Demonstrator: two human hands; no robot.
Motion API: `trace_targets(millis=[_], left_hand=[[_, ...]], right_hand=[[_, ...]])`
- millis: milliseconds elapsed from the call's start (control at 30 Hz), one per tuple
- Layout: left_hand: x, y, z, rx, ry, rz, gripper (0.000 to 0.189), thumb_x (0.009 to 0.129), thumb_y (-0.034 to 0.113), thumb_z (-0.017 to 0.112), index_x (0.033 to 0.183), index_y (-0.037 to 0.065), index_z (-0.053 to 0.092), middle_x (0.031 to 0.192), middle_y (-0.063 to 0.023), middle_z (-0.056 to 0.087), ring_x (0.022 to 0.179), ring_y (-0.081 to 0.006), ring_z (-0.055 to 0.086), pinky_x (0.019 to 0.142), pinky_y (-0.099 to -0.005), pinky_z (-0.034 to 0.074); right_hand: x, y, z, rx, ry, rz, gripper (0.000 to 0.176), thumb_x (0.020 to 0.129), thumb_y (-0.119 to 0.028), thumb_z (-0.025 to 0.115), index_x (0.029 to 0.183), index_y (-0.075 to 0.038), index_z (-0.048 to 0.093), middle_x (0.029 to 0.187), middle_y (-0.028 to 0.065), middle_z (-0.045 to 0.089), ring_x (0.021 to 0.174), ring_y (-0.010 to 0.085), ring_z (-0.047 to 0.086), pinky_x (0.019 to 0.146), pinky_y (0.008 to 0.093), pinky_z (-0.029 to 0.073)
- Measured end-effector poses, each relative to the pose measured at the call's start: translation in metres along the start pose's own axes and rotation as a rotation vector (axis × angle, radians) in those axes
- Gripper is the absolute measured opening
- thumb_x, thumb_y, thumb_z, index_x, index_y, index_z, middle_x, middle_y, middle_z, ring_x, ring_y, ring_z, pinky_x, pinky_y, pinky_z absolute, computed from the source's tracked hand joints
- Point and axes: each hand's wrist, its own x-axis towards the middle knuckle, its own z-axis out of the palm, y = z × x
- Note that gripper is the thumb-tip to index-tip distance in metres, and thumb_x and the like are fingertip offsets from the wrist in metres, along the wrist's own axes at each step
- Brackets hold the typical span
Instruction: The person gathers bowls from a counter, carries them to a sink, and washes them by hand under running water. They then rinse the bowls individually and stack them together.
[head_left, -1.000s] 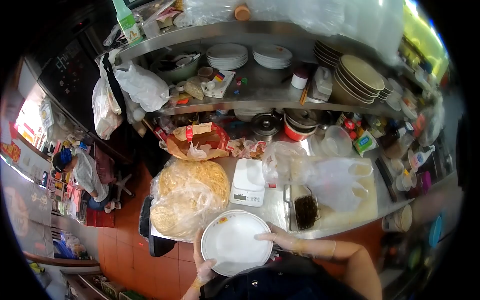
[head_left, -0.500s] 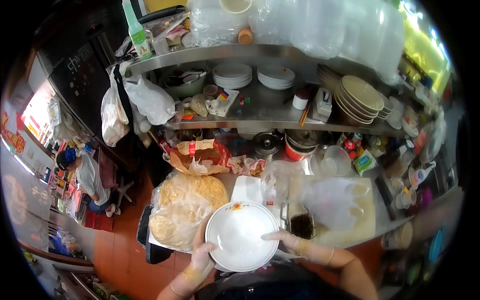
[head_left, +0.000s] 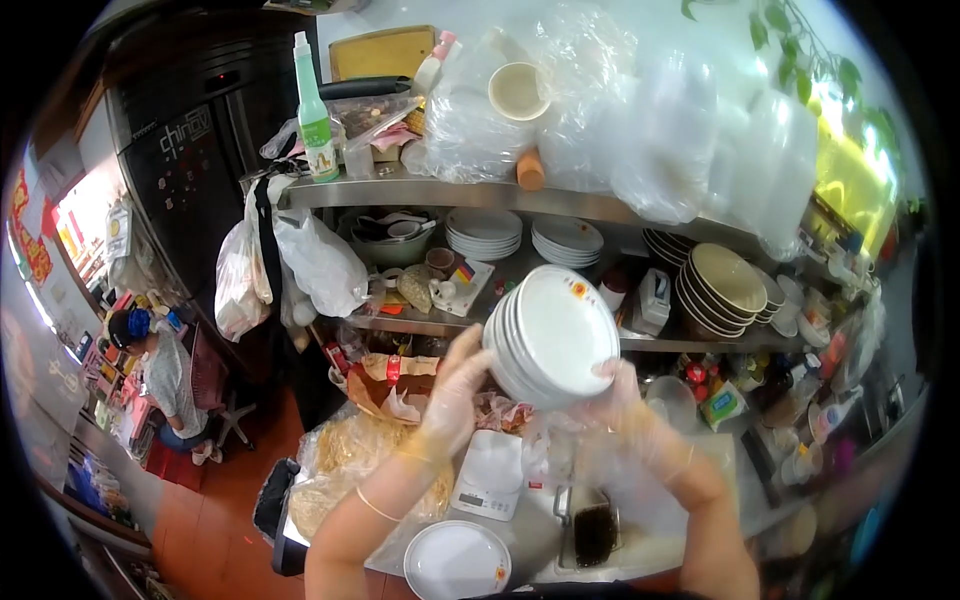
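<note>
Beside the steel counter [head_left: 533,527] spread red floor tiles [head_left: 225,503]. Above it, fingers of the left hand [head_left: 457,400] and right hand [head_left: 622,402] grip stacked white plates [head_left: 560,335].

The white bowls [head_left: 568,335] in the middle of the frame look smooth and shiny, like china. Thin, see-through plastic gloves [head_left: 440,425] wrinkle over the left hand [head_left: 458,398] and the right hand [head_left: 622,398]. Near the top, the shelf [head_left: 430,192] is smooth grey metal, and crinkly clear plastic wrap [head_left: 590,70] gleams on it. The spray bottle [head_left: 314,120] at upper left is smooth green plastic. At lower middle, the scale [head_left: 492,470] is smooth white plastic.
</note>
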Motion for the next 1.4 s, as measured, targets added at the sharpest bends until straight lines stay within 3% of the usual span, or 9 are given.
trace_targets(millis=[467, 567, 667, 767, 867, 1067, 1267, 1367, 1400], left_hand=[[-0.124, -0.023, -0.102, 0.168, 0.071, -0.33, 0.041, 0.08, 0.008, 0.047, 0.12, 0.0, 0.042, 0.117, -0.0121, 0.048, 0.113, -0.0226, 0.042, 0.097, -0.0324, 0.029], [-0.163, -0.043, -0.139, -0.288, 0.037, -0.207, 0.046, 0.077, 0.005, 0.047, 0.122, -0.002, 0.039, 0.119, -0.0146, 0.047, 0.114, -0.0264, 0.041, 0.098, -0.0357, 0.029], [-0.195, -0.047, -0.154, -0.546, 0.182, -0.143, 0.054, 0.068, 0.007, 0.049, 0.12, -0.007, 0.037, 0.119, -0.0259, 0.042, 0.117, -0.0386, 0.035, 0.099, -0.0458, 0.028], [-0.227, -0.044, -0.161, -0.452, 0.228, -0.118, 0.061, 0.065, 0.007, 0.049, 0.123, -0.005, 0.034, 0.124, -0.0237, 0.039, 0.117, -0.0361, 0.036, 0.099, -0.048, 0.026], [-0.263, -0.059, -0.166, -0.201, 0.422, -0.206, 0.072, 0.07, 0.035, 0.054, 0.129, 0.002, 0.031, 0.128, -0.0151, 0.039, 0.118, -0.0338, 0.035, 0.1, -0.043, 0.022], [-0.29, -0.086, -0.143, -0.493, 0.553, -0.039, 0.055, 0.075, 0.02, 0.052, 0.122, -0.003, 0.038, 0.121, -0.0199, 0.043, 0.113, -0.0311, 0.04, 0.099, -0.0391, 0.026], [-0.278, -0.072, -0.08, -0.013, 0.945, -0.337, 0.046, 0.082, 0.013, 0.046, 0.124, 0.0, 0.035, 0.122, -0.0164, 0.042, 0.115, -0.0292, 0.038, 0.1, -0.0386, 0.026], [-0.278, -0.099, -0.073, -0.014, 0.824, -0.359, 0.049, 0.08, 0.012, 0.046, 0.125, 0.0, 0.034, 0.123, -0.0171, 0.041, 0.115, -0.0298, 0.038, 0.1, -0.04, 0.025], [-0.278, -0.11, -0.075, -0.031, 0.763, -0.344, 0.049, 0.079, 0.012, 0.046, 0.125, 0.0, 0.034, 0.123, -0.0173, 0.041, 0.115, -0.03, 0.038, 0.1, -0.0405, 0.025]], right_hand=[[0.152, -0.12, 0.053, -0.124, 0.229, -0.277, 0.056, 0.075, -0.029, 0.041, 0.127, -0.01, 0.03, 0.132, 0.0122, 0.032, 0.122, 0.0313, 0.029, 0.098, 0.0512, 0.019], [0.157, -0.125, 0.075, -0.233, 0.296, -0.344, 0.051, 0.077, -0.029, 0.042, 0.124, -0.01, 0.035, 0.128, 0.0115, 0.036, 0.119, 0.0287, 0.032, 0.097, 0.0468, 0.023], [0.195, -0.14, 0.048, -0.304, 0.354, -0.361, 0.047, 0.077, -0.028, 0.044, 0.12, -0.01, 0.038, 0.122, 0.011, 0.039, 0.114, 0.0272, 0.034, 0.093, 0.0446, 0.025], [0.219, -0.148, 0.031, -0.385, 0.384, -0.373, 0.043, 0.077, -0.027, 0.045, 0.116, -0.009, 0.041, 0.117, 0.0104, 0.042, 0.11, 0.0257, 0.037, 0.09, 0.0424, 0.028], [0.226, -0.153, 0.026, -0.465, 0.393, -0.377, 0.039, 0.077, -0.026, 0.047, 0.112, -0.008, 0.044, 0.112, 0.0098, 0.044, 0.105, 0.0242, 0.04, 0.086, 0.0403, 0.031], [0.234, -0.165, 0.014, -0.656, 0.42, -0.355, 0.033, 0.077, -0.024, 0.05, 0.104, -0.007, 0.05, 0.102, 0.0087, 0.05, 0.096, 0.0212, 0.046, 0.079, 0.0359, 0.036], [0.186, -0.107, 0.014, -1.022, 0.163, -0.538, 0.026, 0.076, -0.022, 0.053, 0.096, -0.005, 0.056, 0.092, 0.0076, 0.056, 0.087, 0.0182, 0.051, 0.073, 0.0316, 0.042], [0.094, 0.012, 0.002, -1.362, -0.692, -0.089, 0.024, 0.076, -0.021, 0.054, 0.092, -0.004, 0.059, 0.087, 0.007, 0.059, 0.083, 0.0167, 0.054, 0.069, 0.0294, 0.044], [0.057, 0.057, -0.006, -1.404, -0.421, 0.353, 0.032, 0.079, -0.031, 0.055, 0.095, -0.004, 0.059, 0.088, 0.0062, 0.059, 0.085, 0.0163, 0.053, 0.072, 0.0288, 0.044]])
